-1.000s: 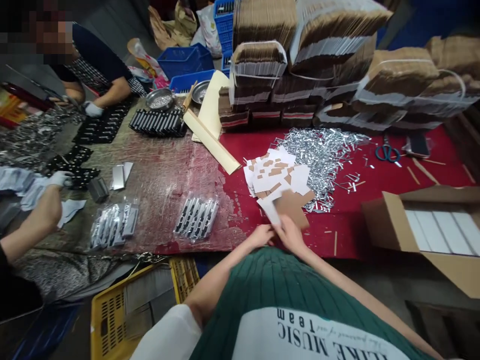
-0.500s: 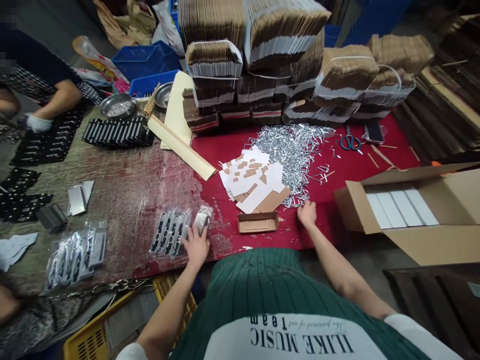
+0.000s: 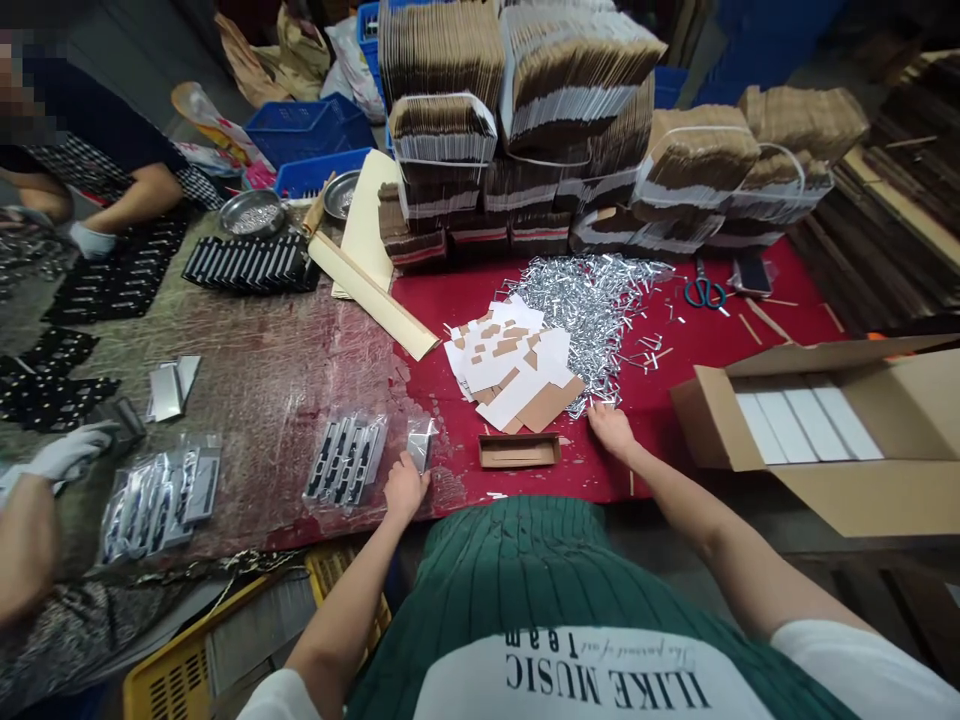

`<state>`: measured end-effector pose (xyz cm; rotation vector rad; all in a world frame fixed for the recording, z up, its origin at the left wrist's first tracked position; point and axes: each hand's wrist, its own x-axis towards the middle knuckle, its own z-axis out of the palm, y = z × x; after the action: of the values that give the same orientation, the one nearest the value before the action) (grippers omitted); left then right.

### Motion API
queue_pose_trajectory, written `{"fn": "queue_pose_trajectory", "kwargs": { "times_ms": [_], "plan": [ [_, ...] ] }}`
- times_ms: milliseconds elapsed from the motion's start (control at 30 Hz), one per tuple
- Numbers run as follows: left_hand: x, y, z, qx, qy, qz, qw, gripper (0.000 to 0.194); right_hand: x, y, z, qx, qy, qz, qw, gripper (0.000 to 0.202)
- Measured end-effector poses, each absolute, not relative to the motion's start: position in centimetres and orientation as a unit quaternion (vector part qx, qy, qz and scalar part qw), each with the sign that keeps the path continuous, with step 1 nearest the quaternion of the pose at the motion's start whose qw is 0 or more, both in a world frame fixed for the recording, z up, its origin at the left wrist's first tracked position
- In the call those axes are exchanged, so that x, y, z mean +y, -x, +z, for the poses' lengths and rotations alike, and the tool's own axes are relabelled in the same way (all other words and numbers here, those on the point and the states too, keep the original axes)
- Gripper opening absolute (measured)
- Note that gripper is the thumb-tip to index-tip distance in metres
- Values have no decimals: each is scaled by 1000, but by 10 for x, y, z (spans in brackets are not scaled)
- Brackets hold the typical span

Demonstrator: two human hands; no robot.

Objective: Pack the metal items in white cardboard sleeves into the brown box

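My left hand (image 3: 406,488) is closed on the near end of a flat grey piece in a clear plastic bag (image 3: 421,440). Left of it lie several bagged grey and black pieces (image 3: 346,460) in a row. My right hand (image 3: 611,428) rests at the near edge of a heap of small bent metal pieces (image 3: 592,310), fingers pinched together; what is between them is too small to make out. Between my hands stands an open small cardboard box (image 3: 519,451), its inside bare. Beyond it are loose white and brown card pieces (image 3: 517,365).
Bundled folded cardboard (image 3: 570,110) is stacked at the back. On the right, an open carton (image 3: 712,420) holds several white boxes. Scissors (image 3: 703,290) lie by the heap. A co-worker's gloved hand (image 3: 71,452) touches a dark grey stack at left; another person works at far left.
My left hand has closed on the bagged grey piece and turned it upright. My right hand has shifted slightly left along the heap. A co-worker's gloved hand has come in at left.
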<state>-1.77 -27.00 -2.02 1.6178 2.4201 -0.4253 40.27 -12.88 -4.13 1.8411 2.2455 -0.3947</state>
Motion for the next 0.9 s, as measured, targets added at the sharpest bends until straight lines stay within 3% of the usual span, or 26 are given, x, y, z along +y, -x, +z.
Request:
{"fn": "queue_pose_trajectory", "kwargs": {
  "times_ms": [100,167,333,400,467,533,600,700,800,900],
  "plan": [
    [-290,17,-21,810,-554,-149,121,56,-135,-400,-30,707,-692,-123,83,26],
    [-304,21,-22,814,-543,-151,140,48,-157,-389,-20,684,-716,-138,24,24],
    [-316,30,-17,843,-476,-103,226,37,-223,-338,-6,737,-624,-232,-117,25],
    [-308,20,-3,826,-501,-33,256,36,-230,-322,-9,683,-687,-221,-110,33],
    [-296,-3,16,769,-581,56,262,37,-226,-312,-17,634,-729,-253,-46,39],
    [-280,-36,34,675,-677,124,266,41,-222,-305,-25,629,-711,-314,22,40],
    [-263,-72,43,563,-761,155,283,48,-222,-301,-31,641,-680,-353,38,40],
    [-242,-108,34,475,-820,134,289,52,-232,-304,-36,640,-674,-368,16,38],
    [-240,-113,13,512,-809,79,277,34,-240,-317,-34,628,-683,-373,-11,35],
    [-245,-95,2,578,-753,118,292,20,-237,-326,-30,582,-666,-443,-146,39]
  ]
}}
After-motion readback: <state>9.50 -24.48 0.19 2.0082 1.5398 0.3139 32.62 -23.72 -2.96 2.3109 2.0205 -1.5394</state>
